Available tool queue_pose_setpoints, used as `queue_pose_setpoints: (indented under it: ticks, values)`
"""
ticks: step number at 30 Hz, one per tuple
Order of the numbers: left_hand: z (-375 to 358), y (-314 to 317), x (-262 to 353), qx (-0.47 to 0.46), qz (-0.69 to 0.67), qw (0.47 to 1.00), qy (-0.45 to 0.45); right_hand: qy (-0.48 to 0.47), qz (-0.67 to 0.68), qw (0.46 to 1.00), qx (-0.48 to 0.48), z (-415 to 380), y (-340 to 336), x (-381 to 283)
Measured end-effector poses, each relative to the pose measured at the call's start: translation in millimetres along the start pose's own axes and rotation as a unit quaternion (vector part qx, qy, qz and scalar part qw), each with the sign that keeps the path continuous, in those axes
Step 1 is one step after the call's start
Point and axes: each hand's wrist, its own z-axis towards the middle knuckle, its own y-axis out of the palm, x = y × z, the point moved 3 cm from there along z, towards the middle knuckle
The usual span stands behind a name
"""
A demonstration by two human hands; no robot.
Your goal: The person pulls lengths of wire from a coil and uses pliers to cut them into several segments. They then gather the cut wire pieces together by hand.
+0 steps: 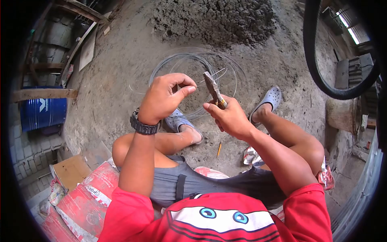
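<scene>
Left hand [164,97]: narrow, thumb and forefinger are pinching a thin silver metal wire [200,84] above the coil's near side. Right hand [234,119]: wrapped, is holding worn steel pliers with yellowish-marked handles [213,87], head pointing up over the coil's right part. Wire is running from left fingertips to pliers head, small loop is sticking out just past it. Can't tell if the pliers are fully closing on it.

Landmark, loose round coil of silver wire [181,55], is lying on the rough grey concrete floor [121,72] beneath both hands. Loose strands are spreading right of it; these could be snagging on the held piece or the pliers, judging by the overlap. Left pinch is looking small: smooth wire could be slipping, with a springy end whipping toward fingers. Fingertips are sitting near the pliers head, so a nip is possible if they slide closer.

Grey-blue perforated clog [176,120] is resting at the coil's near edge; strands could be catching it if the foot shifts.
</scene>
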Motion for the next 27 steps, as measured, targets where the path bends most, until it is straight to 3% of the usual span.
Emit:
queue_pose_setpoints:
  ticks: [3, 5, 9, 13, 15, 16, 18, 19, 22, 25, 27]
  values:
    - [-0.7, -0.9, -0.1, 0.003, -0.013, 1.0, 0.012, -0.003, -0.002, 1.0, 0.008, -3.1, -2.1, -7.9]
    - [-0.6, -2.1, -3.5, 0.005, -0.013, 1.0, 0.007, 0.081, 0.022, 0.995, -0.046, -1.8, -6.4, -12.2]
    - [0.5, -11.8, -5.7, 0.001, -0.007, 1.0, 0.017, -0.023, 0.059, 0.994, -0.087, 6.2, -11.5, -9.3]
    - [1.3, -11.9, -4.7, -0.015, -0.005, 1.0, 0.006, 0.001, 0.038, 0.994, -0.103, 6.0, -18.0, -8.3]
    - [1.1, -6.7, -5.0, -0.006, -0.008, 1.0, 0.003, -0.04, -0.159, 0.986, 0.006, 3.6, -20.5, -7.7]
    - [0.7, -6.3, -5.3, -0.006, -0.008, 1.0, 0.002, -0.039, -0.158, 0.987, 0.005, 2.6, -18.4, -3.8]
    - [2.8, -6.1, -2.8, -0.012, 0.036, 0.999, 0.028, 0.059, 0.044, 0.994, -0.08, 1.2, -8.5, 13.1]
    - [3.5, -5.2, -0.3, -0.014, 0.036, 0.999, 0.03, 0.041, 0.094, 0.992, -0.079, -0.6, -0.2, 16.1]
    - [0.9, -0.5, 5.1, -0.026, 0.065, 0.997, 0.026, 0.04, 0.014, 0.997, -0.066, -0.4, 0.9, 20.7]
    - [0.6, 5.2, 1.4, 0.0, 0.106, 0.994, 0.038, 0.105, 0.052, 0.989, -0.089, -8.7, 3.4, 4.4]
    - [2.9, 1.5, -4.6, 0.007, 0.097, 0.994, 0.052, 0.099, 0.066, 0.989, -0.093, -10.9, 0.6, -1.6]
